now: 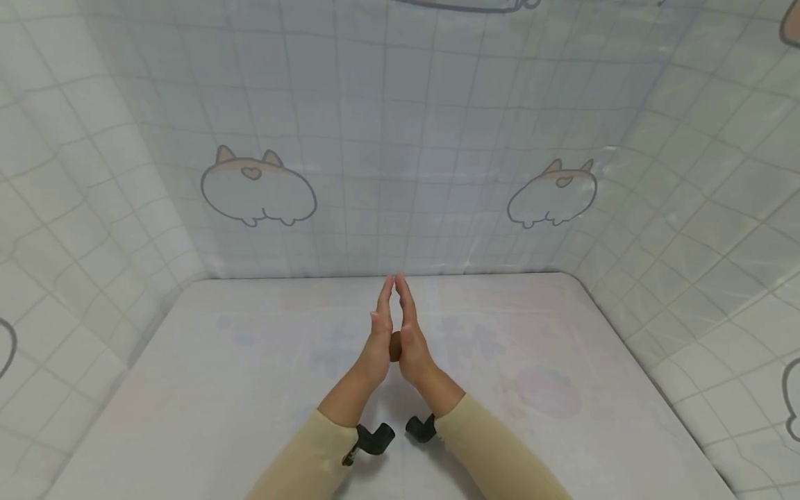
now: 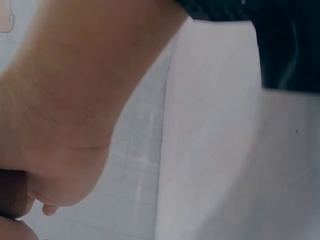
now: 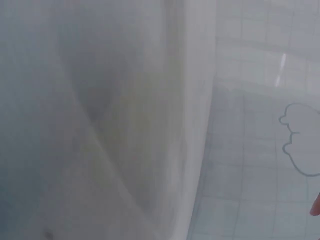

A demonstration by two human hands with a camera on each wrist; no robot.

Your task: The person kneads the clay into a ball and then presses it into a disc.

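Observation:
A small brown rounded lump (image 1: 395, 346) sits between the palms, near the heels of both hands. My left hand (image 1: 378, 340) presses it from one side and my right hand (image 1: 413, 344) from the other. The fingers of both hands are straight, point away from me and lean together at the tips. In the left wrist view, the dark brown lump (image 2: 12, 194) shows at the lower left, against the base of the left palm (image 2: 60, 150). Only a fingertip (image 3: 316, 206) of the right hand enters the right wrist view, so the lump is out of sight there.
Below the hands lies a pale table (image 1: 206, 389) with faint coloured patches. A gridded sheet (image 1: 400, 139) with cartoon animal drawings rises behind it and along both sides. Black wrist-worn pieces (image 1: 378, 439) stick out from the cream sleeves (image 1: 312, 458).

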